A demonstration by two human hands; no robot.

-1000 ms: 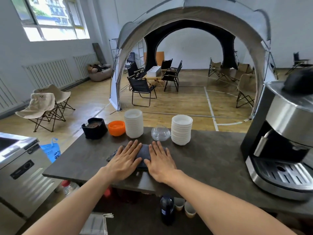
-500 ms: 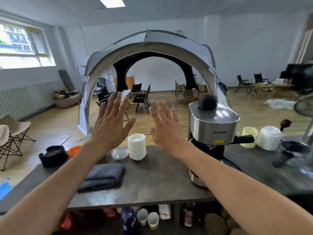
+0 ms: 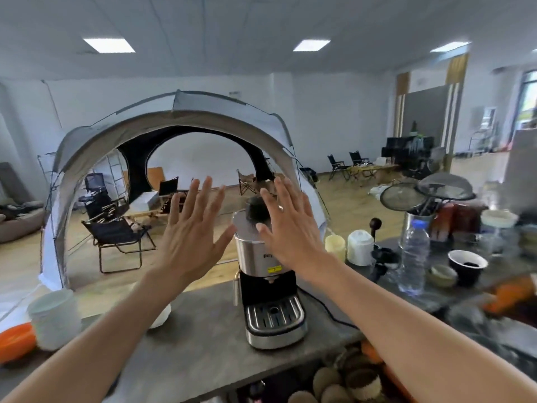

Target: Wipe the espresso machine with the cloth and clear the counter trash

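Note:
A steel and black espresso machine stands on the dark counter, with a black knob on its top. Both my hands are raised in front of me, palms away, fingers spread, holding nothing. My left hand is in the air left of the machine's top. My right hand hovers in front of the machine's upper part and hides some of it. The grey cloth is out of the view.
At the left stand a white cup stack and an orange bowl. To the right are a water bottle, a dark bowl, white and cream containers and strainers. A black cable runs from the machine.
My hands lifted off the grey cloth on the counter and rose open into the air. The view swung up and to the right, so the espresso machine is central and the cloth left the frame.

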